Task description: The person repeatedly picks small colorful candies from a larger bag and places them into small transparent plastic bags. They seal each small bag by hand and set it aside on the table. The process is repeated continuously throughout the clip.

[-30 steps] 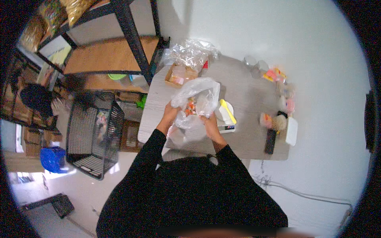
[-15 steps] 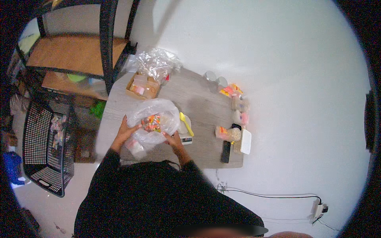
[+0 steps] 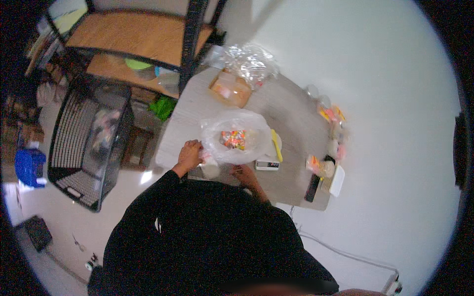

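Observation:
A translucent white plastic bag (image 3: pixel 212 140) stands with its mouth spread wide on the table, with small orange, yellow and white wrapped pieces (image 3: pixel 233 139) inside. My left hand (image 3: pixel 189 154) is beside the bag's left side, fingers loosely bent and apart, close to a small white-and-pink packet (image 3: pixel 210 168). Whether it touches the packet is too blurred to make out. Near the table's front edge, just below the bag, my right hand (image 3: pixel 244 174) has loosely spread fingers and no visible object in them.
Right of the bag are a yellow utensil (image 3: pixel 276 145) and a small white device (image 3: pixel 267 165). A cardboard box (image 3: pixel 230 91) and clear plastic wrap (image 3: pixel 252 64) lie behind. Packets and a white tray (image 3: pixel 337 181) line the right edge. A black crate (image 3: pixel 74 140) stands left, below shelving (image 3: pixel 131 37).
Both hands have come off the bag's rim and drawn nearer to me. The view has swung, so the table appears farther right. The bag still stands spread on the table.

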### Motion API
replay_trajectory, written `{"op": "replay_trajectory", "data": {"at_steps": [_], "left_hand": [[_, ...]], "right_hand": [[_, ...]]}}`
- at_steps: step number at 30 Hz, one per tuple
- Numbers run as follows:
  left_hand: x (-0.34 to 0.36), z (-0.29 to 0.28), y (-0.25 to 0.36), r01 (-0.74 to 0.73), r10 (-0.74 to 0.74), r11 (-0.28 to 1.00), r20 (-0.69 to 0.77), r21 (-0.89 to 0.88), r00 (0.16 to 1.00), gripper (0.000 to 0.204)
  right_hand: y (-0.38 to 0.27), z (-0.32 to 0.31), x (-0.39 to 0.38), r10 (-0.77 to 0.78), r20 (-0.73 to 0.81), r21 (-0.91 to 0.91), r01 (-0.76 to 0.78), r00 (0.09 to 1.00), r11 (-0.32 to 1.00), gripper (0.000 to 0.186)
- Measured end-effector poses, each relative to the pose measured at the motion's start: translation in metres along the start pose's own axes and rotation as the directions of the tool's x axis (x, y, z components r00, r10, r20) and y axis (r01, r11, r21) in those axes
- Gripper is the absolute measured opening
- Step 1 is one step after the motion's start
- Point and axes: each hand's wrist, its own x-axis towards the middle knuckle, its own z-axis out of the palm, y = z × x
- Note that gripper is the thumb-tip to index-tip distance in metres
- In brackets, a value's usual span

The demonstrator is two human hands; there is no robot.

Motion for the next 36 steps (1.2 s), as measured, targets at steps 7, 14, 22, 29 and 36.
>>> {"op": "replay_trajectory", "data": {"at_steps": [7, 14, 22, 29, 36], "left_hand": [[-0.001, -0.008, 0.000, 0.039, -0.041, 0.981, -0.008, -0.192, 0.999, 0.030], [-0.006, -0.037, -0.004, 0.057, -0.052, 0.979, 0.031, -0.197, 0.998, 0.010], [-0.013, -0.091, -0.006, 0.092, -0.140, 0.884, -0.072, -0.458, 0.988, 0.012], [-0.003, -0.138, 0.040, 0.094, -0.159, 0.494, 0.017, -0.865, 0.987, 0.009], [0.020, -0.116, 0.092, 0.171, -0.009, 0.525, 0.196, -0.834, 0.981, 0.012]], "right_hand": [[-0.046, 0.006, 0.001, -0.003, -0.010, -0.111, 0.001, 1.000, 0.994, 0.043], [-0.138, -0.035, -0.043, 0.191, 0.250, -0.321, -0.105, 0.949, 0.941, 0.035], [-0.252, -0.055, -0.073, -0.654, -0.612, -0.538, 0.372, 0.444, 0.757, 0.084], [-0.269, -0.051, -0.050, -0.596, -0.773, -0.463, 0.448, 0.218, 0.765, 0.107], [-0.228, -0.057, -0.044, -0.770, -0.604, -0.670, 0.392, 0.207, 0.631, 0.087]]}}
